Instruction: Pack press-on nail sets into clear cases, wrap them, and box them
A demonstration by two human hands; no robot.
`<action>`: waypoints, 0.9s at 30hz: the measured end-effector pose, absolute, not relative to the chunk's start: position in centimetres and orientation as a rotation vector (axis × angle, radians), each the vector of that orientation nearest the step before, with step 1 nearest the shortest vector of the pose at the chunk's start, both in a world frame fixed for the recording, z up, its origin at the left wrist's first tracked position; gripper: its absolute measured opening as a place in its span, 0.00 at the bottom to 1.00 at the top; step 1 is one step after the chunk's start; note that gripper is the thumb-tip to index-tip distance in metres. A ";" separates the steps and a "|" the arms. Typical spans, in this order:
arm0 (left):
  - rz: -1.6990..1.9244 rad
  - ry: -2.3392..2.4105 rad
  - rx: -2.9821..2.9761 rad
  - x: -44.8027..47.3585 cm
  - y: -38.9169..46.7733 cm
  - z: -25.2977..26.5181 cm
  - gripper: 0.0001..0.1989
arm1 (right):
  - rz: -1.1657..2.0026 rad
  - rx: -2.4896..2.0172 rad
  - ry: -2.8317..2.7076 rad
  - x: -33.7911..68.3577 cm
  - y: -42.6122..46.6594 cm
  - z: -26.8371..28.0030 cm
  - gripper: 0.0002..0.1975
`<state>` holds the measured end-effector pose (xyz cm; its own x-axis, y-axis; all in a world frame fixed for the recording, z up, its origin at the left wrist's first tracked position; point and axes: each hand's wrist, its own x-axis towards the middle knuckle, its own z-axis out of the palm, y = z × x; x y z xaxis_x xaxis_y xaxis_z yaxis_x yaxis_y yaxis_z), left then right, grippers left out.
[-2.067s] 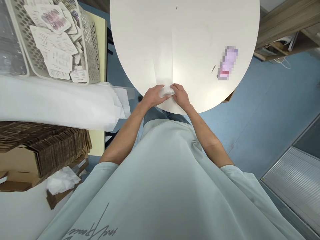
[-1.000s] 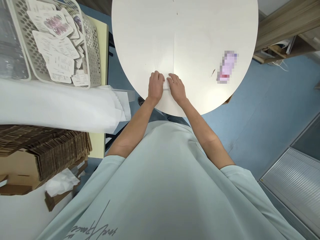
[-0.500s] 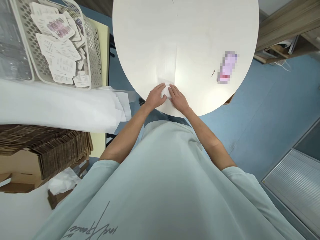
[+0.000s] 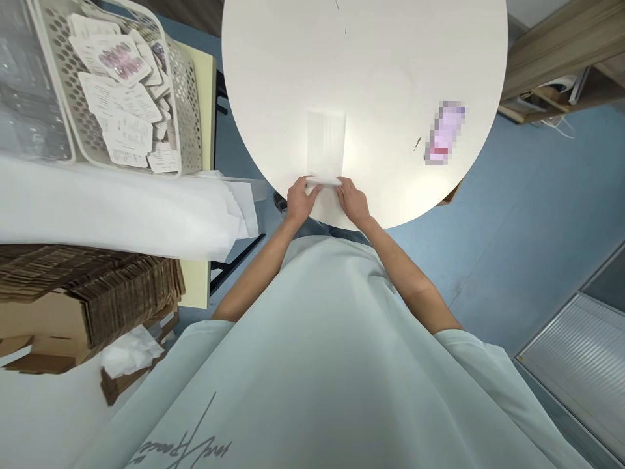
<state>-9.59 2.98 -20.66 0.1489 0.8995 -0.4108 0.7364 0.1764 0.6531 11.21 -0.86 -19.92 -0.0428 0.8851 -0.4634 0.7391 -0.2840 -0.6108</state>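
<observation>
Near my edge of the round white table, my left hand and right hand pinch opposite ends of a narrow roll in a thin white sheet, thumbs and fingers clamped on it. The rest of the sheet lies flat on the tabletop, stretching away from me. A blurred purple thing lies well apart to my right; a basket of cards stands to my left.

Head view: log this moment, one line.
white sheet: near edge rolled or folded, rest flat on table | left hand: grips left end | right hand: grips right end
</observation>
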 end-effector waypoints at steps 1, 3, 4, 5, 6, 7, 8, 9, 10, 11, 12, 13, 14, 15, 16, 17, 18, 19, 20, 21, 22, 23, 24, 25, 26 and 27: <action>0.240 1.658 1.579 -9.3 3.6 -20.8 0.13 | 1.215 -2.077 -1.737 11.2 -0.3 -20.1 0.27; 0.209 1.720 1.556 -8.7 4.7 -21.2 0.11 | 1.179 -2.133 -1.695 11.1 0.8 -20.5 0.23; 0.192 1.740 1.543 -8.5 5.2 -21.4 0.12 | 1.165 -2.160 -1.670 11.1 1.4 -20.8 0.21; 0.182 1.755 1.527 -8.2 5.7 -21.6 0.13 | 1.155 -2.189 -1.638 11.0 2.0 -21.0 0.20; 0.180 1.772 1.508 -7.9 6.2 -21.7 0.14 | 1.149 -2.219 -1.602 10.9 2.5 -21.2 0.18; 0.187 1.790 1.487 -7.6 6.6 -21.9 0.13 | 1.145 -2.248 -1.562 10.9 3.1 -21.4 0.17; 0.201 1.806 1.467 -7.4 6.9 -22.0 0.12 | 1.142 -2.270 -1.526 10.8 3.5 -21.6 0.16; 0.222 1.821 1.451 -7.2 7.2 -22.1 0.11 | 1.137 -2.287 -1.497 10.7 4.0 -21.7 0.15; 0.251 1.832 1.441 -7.0 7.5 -22.2 0.12 | 1.130 -2.301 -1.482 10.7 4.3 -21.7 0.15; 0.285 1.833 1.442 -6.8 7.7 -22.1 0.15 | 1.118 -2.311 -1.485 10.7 4.6 -21.6 0.16; 0.322 1.822 1.456 -6.6 7.8 -22.0 0.19 | 1.098 -2.316 -1.507 10.7 4.9 -21.5 0.17; 0.354 1.795 1.485 -6.5 8.0 -21.8 0.23 | 1.073 -2.312 -1.548 10.6 5.1 -21.2 0.19; 0.379 1.751 1.530 -6.3 8.1 -21.6 0.25 | 1.046 -2.292 -1.607 10.6 5.3 -21.0 0.21; 0.394 1.688 1.591 -6.2 8.3 -21.4 0.26 | 1.017 -2.250 -1.680 10.6 5.5 -20.8 0.23; 0.397 1.610 1.657 -6.1 8.5 -21.2 0.26 | 0.994 -2.187 -1.757 10.6 5.6 -20.5 0.23; 0.388 1.530 1.712 -6.0 8.7 -21.1 0.25 | 0.987 -2.113 -1.833 10.6 5.8 -20.4 0.24; 0.368 1.457 1.747 -6.0 9.0 -21.1 0.24 | 1.001 -2.043 -1.901 10.7 5.9 -20.3 0.26; 0.342 1.398 1.762 -6.0 9.2 -21.3 0.24 | 1.033 -1.987 -1.956 10.9 6.0 -20.3 0.28; 0.313 1.355 1.762 -6.2 9.5 -21.5 0.23 | 1.076 -1.949 -1.994 11.1 6.1 -20.3 0.30; 0.288 1.324 1.758 -6.4 9.7 -21.8 0.23 | 1.125 -1.926 -2.018 11.3 6.1 -20.3 0.31; 0.269 1.298 1.762 -6.7 9.9 -22.2 0.23 | 1.168 -1.910 -2.032 11.6 6.0 -20.4 0.31; 0.258 1.273 1.780 -7.1 10.0 -22.5 0.23 | 1.197 -1.895 -2.041 11.8 5.8 -20.5 0.31; 0.255 1.248 1.805 -7.5 9.9 -22.8 0.24 | 1.211 -1.879 -2.049 12.0 5.6 -20.6 0.31; 0.255 1.227 1.829 -7.9 9.6 -23.0 0.25 | 1.214 -1.861 -2.062 12.1 5.2 -20.6 0.32; 0.255 1.212 1.847 -8.2 9.1 -23.0 0.27 | 1.211 -1.849 -2.078 12.1 4.7 -20.6 0.34; 0.253 1.203 1.857 -8.5 8.4 -23.0 0.28 | 1.205 -1.845 -2.096 12.0 4.1 -20.6 0.37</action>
<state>-8.47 8.37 -22.98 0.5095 0.8151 -0.2757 0.6350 -0.1400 0.7597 12.02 4.14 -20.57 -0.2607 0.8738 -0.4106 0.7942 -0.0477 -0.6057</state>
